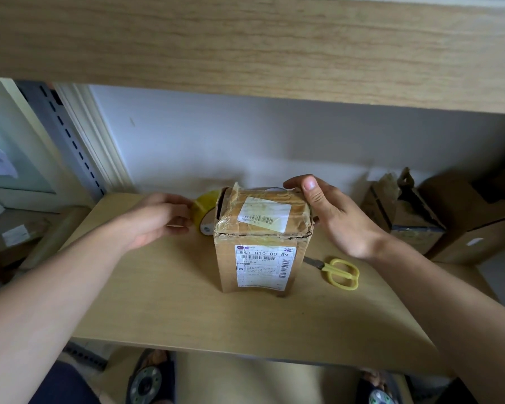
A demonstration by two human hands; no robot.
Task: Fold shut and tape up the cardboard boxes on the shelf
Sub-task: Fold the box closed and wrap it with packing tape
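A small cardboard box stands upright in the middle of the wooden shelf, its top flaps folded down and covered with old clear tape and a barcode label. My right hand grips the box's top right edge, thumb on top. A roll of yellowish tape stands just left of the box. My left hand is at the roll, its fingertips touching the roll's left side. Yellow-handled scissors lie on the shelf to the right of the box.
Two more cardboard boxes with open, torn flaps stand at the shelf's right end. A wooden shelf board hangs low overhead. A white wall is behind. A slotted metal upright stands at the left.
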